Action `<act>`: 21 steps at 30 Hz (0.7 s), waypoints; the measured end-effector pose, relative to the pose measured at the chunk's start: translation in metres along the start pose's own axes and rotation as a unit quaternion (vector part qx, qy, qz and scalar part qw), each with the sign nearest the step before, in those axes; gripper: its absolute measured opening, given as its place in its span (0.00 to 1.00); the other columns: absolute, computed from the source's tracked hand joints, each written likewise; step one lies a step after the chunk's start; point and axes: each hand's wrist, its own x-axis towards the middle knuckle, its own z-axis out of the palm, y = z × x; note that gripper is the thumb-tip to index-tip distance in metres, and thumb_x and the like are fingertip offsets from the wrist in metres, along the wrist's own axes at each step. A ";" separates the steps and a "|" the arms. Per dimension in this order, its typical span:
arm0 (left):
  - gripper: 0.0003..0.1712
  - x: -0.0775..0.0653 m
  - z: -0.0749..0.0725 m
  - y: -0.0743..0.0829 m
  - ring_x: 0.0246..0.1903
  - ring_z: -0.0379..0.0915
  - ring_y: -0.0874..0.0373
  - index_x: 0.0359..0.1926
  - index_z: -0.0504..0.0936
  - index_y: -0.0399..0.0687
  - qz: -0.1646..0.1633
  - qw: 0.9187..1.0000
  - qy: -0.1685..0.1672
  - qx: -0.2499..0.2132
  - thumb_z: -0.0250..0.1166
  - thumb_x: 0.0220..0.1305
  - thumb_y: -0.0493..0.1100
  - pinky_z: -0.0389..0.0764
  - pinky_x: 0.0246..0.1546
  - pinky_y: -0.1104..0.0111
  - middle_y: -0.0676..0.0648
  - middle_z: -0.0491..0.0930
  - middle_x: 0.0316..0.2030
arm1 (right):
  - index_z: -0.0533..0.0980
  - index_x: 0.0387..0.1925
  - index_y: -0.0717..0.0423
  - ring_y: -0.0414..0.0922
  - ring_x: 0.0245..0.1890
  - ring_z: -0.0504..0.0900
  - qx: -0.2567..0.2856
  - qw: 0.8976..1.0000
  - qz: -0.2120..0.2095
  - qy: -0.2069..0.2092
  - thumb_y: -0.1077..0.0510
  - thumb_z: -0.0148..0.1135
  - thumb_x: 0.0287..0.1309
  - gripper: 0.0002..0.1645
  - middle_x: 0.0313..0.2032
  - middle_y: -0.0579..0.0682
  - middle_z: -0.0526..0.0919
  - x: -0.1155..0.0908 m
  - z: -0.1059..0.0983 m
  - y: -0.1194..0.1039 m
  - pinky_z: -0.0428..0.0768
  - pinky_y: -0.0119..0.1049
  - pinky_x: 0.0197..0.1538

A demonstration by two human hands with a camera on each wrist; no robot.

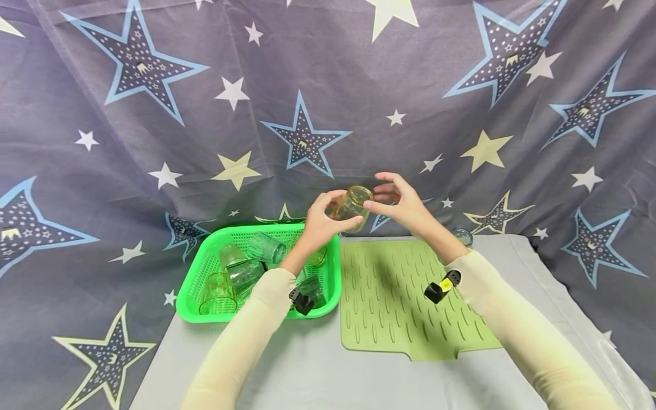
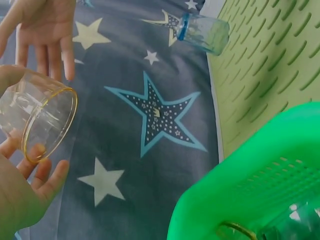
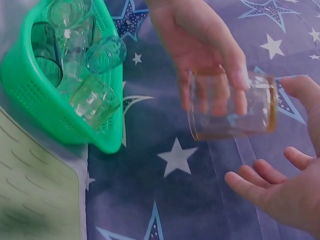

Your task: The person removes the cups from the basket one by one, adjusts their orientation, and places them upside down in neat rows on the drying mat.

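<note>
Amber glass held in mid-air

We see the left hand clamped round the glass's side, probably to keep the smooth, tilted wall from slipping. Just right of that grip, the right hand has its fingers apart; we cannot tell whether its thumb touches. Below left of the grip, a green basket holds jumbled glasses, its walls likely stopping them rolling; below right lies a ridged mat.
</note>
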 end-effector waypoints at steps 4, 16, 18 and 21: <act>0.34 -0.001 0.005 0.003 0.44 0.73 0.53 0.59 0.81 0.54 0.001 1.000 -0.003 0.000 0.82 0.50 0.47 0.79 0.45 0.61 0.46 0.76 0.47 | 0.60 0.75 0.55 0.58 0.64 0.75 0.002 1.000 0.004 -0.006 0.58 0.73 0.59 0.47 0.63 0.61 0.73 0.001 0.007 0.000 0.78 0.53 0.62; 0.32 0.001 0.011 0.004 0.48 0.74 0.47 0.57 0.83 0.53 0.026 1.000 -0.005 -0.001 0.81 0.48 0.43 0.78 0.47 0.64 0.45 0.76 0.47 | 0.61 0.74 0.59 0.54 0.57 0.79 -0.001 1.000 -0.006 -0.021 0.62 0.73 0.58 0.46 0.60 0.63 0.78 0.001 0.014 0.003 0.83 0.34 0.46; 0.32 0.001 0.011 0.005 0.48 0.73 0.48 0.57 0.83 0.53 0.029 1.000 -0.008 -0.001 0.81 0.48 0.42 0.79 0.47 0.65 0.45 0.76 0.47 | 0.62 0.73 0.60 0.53 0.55 0.80 -0.003 1.000 -0.010 -0.020 0.62 0.73 0.58 0.45 0.59 0.63 0.79 0.001 0.015 0.005 0.83 0.34 0.46; 0.32 0.001 0.011 0.005 0.48 0.73 0.50 0.58 0.83 0.53 0.028 1.000 -0.012 0.001 0.81 0.49 0.43 0.81 0.49 0.65 0.45 0.76 0.48 | 0.63 0.72 0.61 0.51 0.53 0.81 -0.007 1.000 -0.014 -0.017 0.63 0.73 0.57 0.44 0.58 0.63 0.79 0.001 0.015 0.006 0.83 0.35 0.45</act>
